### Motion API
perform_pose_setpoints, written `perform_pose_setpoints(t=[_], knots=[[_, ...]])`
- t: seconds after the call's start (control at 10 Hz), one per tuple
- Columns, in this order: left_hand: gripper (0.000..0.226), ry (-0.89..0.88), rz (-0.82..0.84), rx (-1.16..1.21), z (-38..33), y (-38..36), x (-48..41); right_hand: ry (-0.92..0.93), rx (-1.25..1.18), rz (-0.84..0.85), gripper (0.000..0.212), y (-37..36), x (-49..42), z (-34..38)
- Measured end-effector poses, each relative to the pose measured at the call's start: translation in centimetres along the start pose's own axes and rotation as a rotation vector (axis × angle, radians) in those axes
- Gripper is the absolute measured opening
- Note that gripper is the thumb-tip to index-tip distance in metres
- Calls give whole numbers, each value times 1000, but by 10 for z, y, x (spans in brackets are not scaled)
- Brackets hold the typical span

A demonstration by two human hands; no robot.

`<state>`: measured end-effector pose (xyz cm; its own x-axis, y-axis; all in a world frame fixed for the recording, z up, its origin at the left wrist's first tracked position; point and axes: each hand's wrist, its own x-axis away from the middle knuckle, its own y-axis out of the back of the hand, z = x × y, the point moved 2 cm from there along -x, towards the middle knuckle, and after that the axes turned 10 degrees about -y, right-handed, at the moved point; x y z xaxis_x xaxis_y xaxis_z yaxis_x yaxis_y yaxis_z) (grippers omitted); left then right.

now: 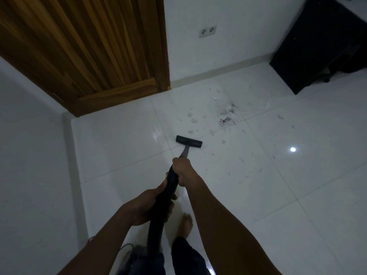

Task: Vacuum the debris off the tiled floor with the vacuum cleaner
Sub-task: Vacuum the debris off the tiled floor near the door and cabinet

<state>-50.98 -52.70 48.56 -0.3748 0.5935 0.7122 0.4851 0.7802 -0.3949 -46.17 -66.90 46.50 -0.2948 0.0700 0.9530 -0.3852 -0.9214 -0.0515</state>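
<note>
A glossy white tiled floor fills most of the view, met by white walls, with a wooden door at the upper left and a black cabinet at the upper right. A double wall socket sits low on the far wall. A ceiling light's reflection glints on a tile at the right. Dark and pale debris lies scattered across the tiles ahead, thickest just beyond and to the right of the nozzle, which rests flat on the floor near it. The black vacuum hose runs from the nozzle's tube back toward the person. The right hand is wrapped tight around the hose's upper end; the left hand is clamped around the hose lower down. A bare foot stands on the tile beneath.
</note>
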Motion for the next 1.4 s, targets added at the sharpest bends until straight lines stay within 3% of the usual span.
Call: perform_pose_setpoints(t=[0.2, 0.4, 0.7, 1.1, 1.2, 1.3, 1.4], knots=[[69, -31, -23, 10, -8, 0, -10, 57, 29, 3, 20, 1, -4, 19], [71, -74, -47, -85, -25, 5, -17, 6, 6, 5, 9, -5, -3, 31], [73, -106, 3, -141, -49, 28, -35, -49, 4, -16, 15, -15, -13, 59], [66, -25, 113, 36, -81, 85, -60, 61, 127, -57, 29, -59, -46, 107], [64, -45, 123, 46, -96, 101, -62, 73, 132, -42, 16, -72, -54, 125], [64, -44, 162, 68, -99, 116, -64, -19, 78, -23, 12, -83, -55, 132], [65, -40, 71, 76, -110, 128, -69, -42, 96, 1, 17, -100, -64, 144]])
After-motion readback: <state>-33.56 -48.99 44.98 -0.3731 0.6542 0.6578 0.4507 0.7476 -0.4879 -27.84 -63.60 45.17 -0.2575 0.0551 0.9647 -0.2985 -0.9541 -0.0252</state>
